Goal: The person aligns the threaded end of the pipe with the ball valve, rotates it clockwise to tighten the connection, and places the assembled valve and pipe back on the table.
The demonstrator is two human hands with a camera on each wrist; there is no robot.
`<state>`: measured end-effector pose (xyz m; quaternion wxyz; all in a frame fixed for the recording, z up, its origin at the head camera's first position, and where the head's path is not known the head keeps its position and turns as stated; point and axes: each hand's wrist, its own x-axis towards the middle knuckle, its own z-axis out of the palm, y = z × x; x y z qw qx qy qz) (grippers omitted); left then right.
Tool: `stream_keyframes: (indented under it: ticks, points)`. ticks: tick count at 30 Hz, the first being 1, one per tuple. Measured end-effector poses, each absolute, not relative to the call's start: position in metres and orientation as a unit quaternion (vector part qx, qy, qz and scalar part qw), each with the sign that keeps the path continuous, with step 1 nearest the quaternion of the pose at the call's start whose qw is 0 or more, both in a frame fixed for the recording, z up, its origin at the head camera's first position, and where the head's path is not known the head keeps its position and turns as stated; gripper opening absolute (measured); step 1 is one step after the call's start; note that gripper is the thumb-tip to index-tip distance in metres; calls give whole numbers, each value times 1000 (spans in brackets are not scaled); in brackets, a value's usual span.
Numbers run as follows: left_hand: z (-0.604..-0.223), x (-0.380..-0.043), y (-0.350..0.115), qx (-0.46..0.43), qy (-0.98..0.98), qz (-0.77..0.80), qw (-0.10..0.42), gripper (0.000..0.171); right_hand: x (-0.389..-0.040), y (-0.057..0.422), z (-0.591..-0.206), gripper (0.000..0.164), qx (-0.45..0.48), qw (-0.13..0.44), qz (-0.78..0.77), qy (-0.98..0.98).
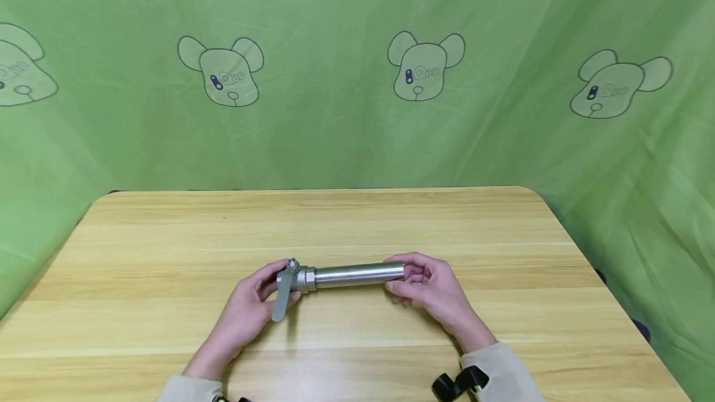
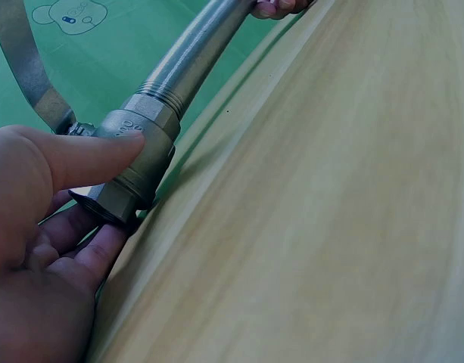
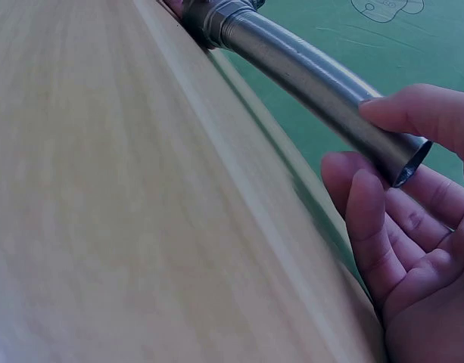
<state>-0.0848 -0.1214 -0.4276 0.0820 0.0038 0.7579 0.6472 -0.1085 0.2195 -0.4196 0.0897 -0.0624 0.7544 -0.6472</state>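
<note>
A metal ball valve (image 1: 301,279) with a flat grey lever handle (image 1: 283,295) is joined to a shiny steel pipe (image 1: 357,275), threads showing at the joint in the left wrist view. My left hand (image 1: 246,314) grips the valve body at the left end, the thumb across its side. At the other end my right hand (image 1: 432,290) pinches the pipe between thumb and fingers, near its hollow open end (image 3: 413,162). The pipe lies roughly level between both hands, over the wooden table. In the head view the lever points toward me.
A light wood table (image 1: 167,241) with rounded far corners spreads beneath the hands. Behind and beside it hangs a green curtain (image 1: 324,129) printed with bear heads. A black strap device (image 1: 460,383) sits at the right sleeve.
</note>
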Motion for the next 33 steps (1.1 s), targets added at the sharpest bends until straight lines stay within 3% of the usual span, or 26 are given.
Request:
stream_keyframes:
  ticks: [6,12,24,33]
  points:
    - [-427,-85,-121,-1,761,644,82,65,-108,219,-417,50,-55,104,-650,751]
    - [-426,-85,-122,2,759,646,81,65,-110,217,-418,40,-53,114,-641,757]
    - [-427,-82,-120,2,750,655,86,65,-109,215,-420,36,-32,76,-625,776]
    - [-427,-84,-121,1,748,658,89,67,-108,218,-418,51,-45,84,-617,781]
